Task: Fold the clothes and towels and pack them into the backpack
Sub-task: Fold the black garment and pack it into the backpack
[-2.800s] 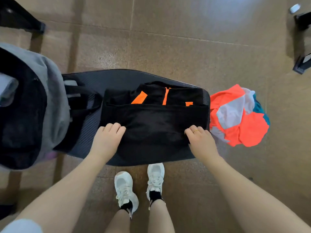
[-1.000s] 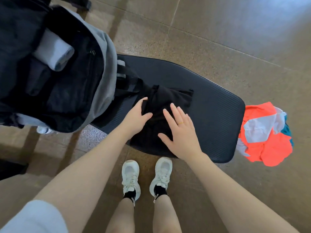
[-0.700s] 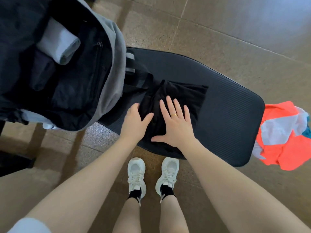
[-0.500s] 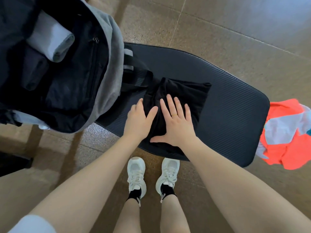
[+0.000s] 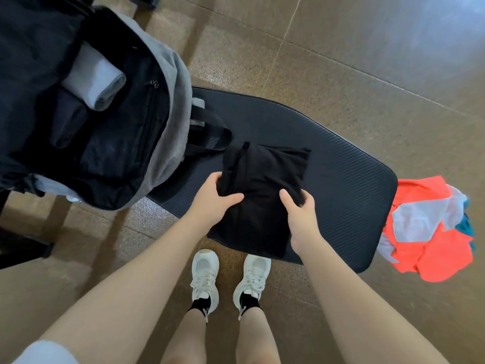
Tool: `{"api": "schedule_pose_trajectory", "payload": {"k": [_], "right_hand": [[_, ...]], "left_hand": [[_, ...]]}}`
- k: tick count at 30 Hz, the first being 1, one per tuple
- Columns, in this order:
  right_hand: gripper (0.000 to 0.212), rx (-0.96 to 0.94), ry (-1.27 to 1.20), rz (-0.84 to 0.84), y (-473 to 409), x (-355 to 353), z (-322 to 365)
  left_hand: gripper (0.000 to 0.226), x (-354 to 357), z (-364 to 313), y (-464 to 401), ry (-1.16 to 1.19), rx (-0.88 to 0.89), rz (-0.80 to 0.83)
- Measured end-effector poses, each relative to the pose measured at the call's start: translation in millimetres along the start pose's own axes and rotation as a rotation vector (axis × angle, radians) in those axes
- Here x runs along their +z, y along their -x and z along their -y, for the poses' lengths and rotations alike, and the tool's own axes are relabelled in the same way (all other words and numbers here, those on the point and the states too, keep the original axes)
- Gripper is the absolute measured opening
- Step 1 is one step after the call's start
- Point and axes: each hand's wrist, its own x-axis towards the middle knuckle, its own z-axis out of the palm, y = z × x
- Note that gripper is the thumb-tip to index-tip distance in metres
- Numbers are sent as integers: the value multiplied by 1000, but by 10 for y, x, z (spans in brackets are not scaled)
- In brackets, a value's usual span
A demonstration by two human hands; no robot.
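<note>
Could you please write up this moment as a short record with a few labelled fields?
surface: black mat on tiled floor
left hand: grips folded black garment
right hand: grips the same garment
backpack: open, left of the mat, white rolled towel inside
unpacked: orange and grey garment, crumpled on the floor right of the mat

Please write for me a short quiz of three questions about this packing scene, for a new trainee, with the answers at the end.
1. True or false: both hands grip the folded black garment.
2. Which item already lies inside the open backpack? A) a rolled white towel B) a shoe C) a bottle
3. Fill in: the orange and grey clothes lie on the floor, off the ____ end of the black mat.

Key
1. True: the left hand and right hand each grip one side.
2. A, the rolled white towel.
3. Right.
</note>
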Motion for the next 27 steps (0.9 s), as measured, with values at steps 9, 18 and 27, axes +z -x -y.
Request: {"api": "schedule_pose_trajectory", "payload": {"k": [9, 18, 27], "right_hand": [[41, -72, -5, 500, 551, 258, 664], [63, -629, 605, 537, 761, 1771, 1478], [77, -870, 1107, 255, 296, 3025, 1293]], "left_hand": [[46, -701, -346, 726, 254, 154, -48], [30, -1585, -429, 608, 494, 147, -375], [52, -2479, -68, -156, -199, 124, -561]]}}
